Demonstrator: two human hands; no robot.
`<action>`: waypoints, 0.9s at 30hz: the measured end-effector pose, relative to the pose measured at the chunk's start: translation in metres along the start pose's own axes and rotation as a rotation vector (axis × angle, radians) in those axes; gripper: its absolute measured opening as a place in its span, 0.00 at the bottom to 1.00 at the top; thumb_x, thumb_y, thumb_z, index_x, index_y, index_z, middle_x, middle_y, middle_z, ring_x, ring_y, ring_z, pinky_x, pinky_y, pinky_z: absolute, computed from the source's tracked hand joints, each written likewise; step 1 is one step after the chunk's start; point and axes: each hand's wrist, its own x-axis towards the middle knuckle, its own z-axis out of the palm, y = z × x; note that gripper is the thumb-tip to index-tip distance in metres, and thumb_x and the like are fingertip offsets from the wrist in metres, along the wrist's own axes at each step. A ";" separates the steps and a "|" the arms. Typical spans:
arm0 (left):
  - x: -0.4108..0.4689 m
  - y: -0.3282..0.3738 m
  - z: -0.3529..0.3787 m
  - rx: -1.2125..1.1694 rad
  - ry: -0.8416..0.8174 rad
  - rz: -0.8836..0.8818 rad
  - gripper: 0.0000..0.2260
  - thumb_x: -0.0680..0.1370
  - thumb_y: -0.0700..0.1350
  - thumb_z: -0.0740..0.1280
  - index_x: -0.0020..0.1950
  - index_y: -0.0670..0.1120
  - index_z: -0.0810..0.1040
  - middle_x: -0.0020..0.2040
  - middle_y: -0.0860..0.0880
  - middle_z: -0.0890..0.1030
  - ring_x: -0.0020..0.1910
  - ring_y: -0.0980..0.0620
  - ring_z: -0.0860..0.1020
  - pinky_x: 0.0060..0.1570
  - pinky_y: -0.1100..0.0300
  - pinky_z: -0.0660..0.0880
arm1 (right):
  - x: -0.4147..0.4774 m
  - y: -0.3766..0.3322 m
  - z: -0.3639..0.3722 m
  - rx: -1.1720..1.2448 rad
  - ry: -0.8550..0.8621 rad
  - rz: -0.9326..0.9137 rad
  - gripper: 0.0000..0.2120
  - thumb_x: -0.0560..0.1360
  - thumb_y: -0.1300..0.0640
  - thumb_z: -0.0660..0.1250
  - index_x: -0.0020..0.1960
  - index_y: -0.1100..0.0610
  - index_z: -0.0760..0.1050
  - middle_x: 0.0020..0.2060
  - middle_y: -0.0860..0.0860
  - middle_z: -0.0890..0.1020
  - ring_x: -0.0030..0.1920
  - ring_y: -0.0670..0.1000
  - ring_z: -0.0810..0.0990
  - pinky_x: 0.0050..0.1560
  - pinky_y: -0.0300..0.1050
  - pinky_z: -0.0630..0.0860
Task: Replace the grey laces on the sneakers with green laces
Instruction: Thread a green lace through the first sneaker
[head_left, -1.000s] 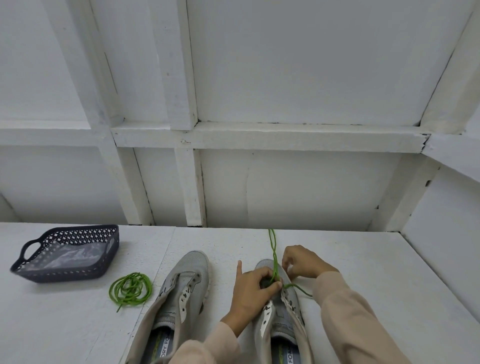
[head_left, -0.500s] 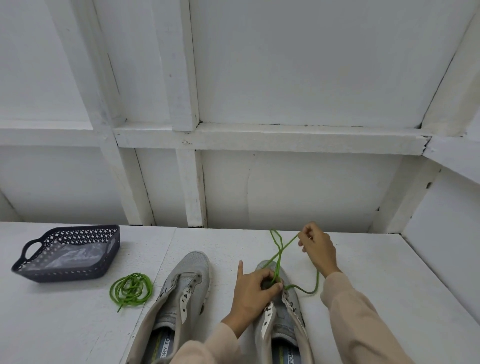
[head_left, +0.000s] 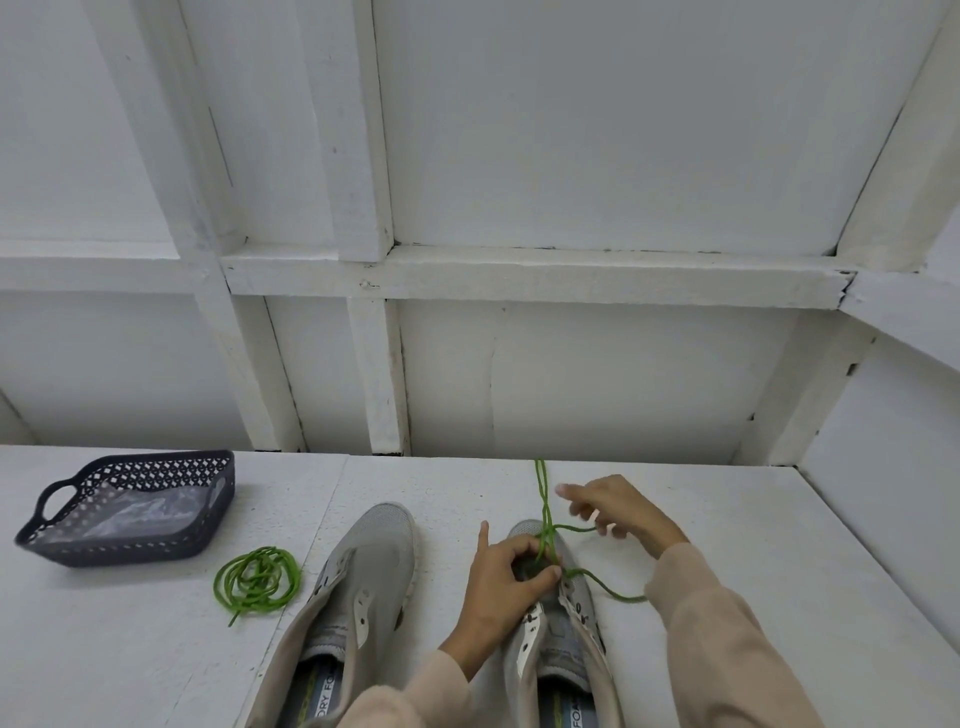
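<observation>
The left hand (head_left: 506, 577) pinches the lace (head_left: 543, 499) at the sneaker's (head_left: 563, 636) toe eyelets; whether the right hand (head_left: 618, 512) holds it, I cannot tell. Limp, light cord: grip near its tip.

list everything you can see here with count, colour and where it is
basket: 1, dark blue-grey, far left of table
plastic bag: 1, clear, inside the basket
coiled lace: 1, green, on the table between basket and sneakers
unlaced sneaker: 1, grey, table centre, toe pointing away
sneaker being laced: 1, grey, right of the other, under the hands
threaded lace: 1, green, from that sneaker's front eyelets towards the wall
table: 1, white
wall: white, panelled, behind the table
sleeves: 2, pale pink, bottom edge
left hand: pinches threaded lace at the eyelets
right hand: blurred, above the toe, grip unclear
</observation>
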 end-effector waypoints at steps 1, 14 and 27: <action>0.000 0.000 0.000 0.001 0.006 0.002 0.12 0.69 0.57 0.68 0.43 0.49 0.82 0.40 0.55 0.83 0.42 0.56 0.81 0.74 0.60 0.35 | -0.007 -0.008 -0.002 -0.008 -0.137 0.020 0.22 0.70 0.40 0.72 0.42 0.61 0.82 0.35 0.50 0.82 0.31 0.50 0.74 0.30 0.40 0.68; 0.005 0.002 0.000 0.053 -0.053 -0.043 0.04 0.73 0.52 0.72 0.42 0.59 0.78 0.42 0.60 0.84 0.49 0.64 0.79 0.75 0.57 0.35 | -0.032 -0.055 0.015 0.253 -0.323 -0.280 0.11 0.69 0.67 0.74 0.30 0.60 0.76 0.26 0.54 0.73 0.26 0.52 0.73 0.28 0.40 0.68; 0.007 0.000 -0.002 0.035 -0.066 -0.029 0.07 0.68 0.57 0.71 0.39 0.56 0.77 0.43 0.56 0.84 0.47 0.62 0.80 0.74 0.56 0.34 | -0.033 -0.086 0.010 0.602 -0.303 -0.300 0.11 0.73 0.71 0.67 0.33 0.62 0.76 0.31 0.54 0.80 0.24 0.47 0.73 0.26 0.35 0.68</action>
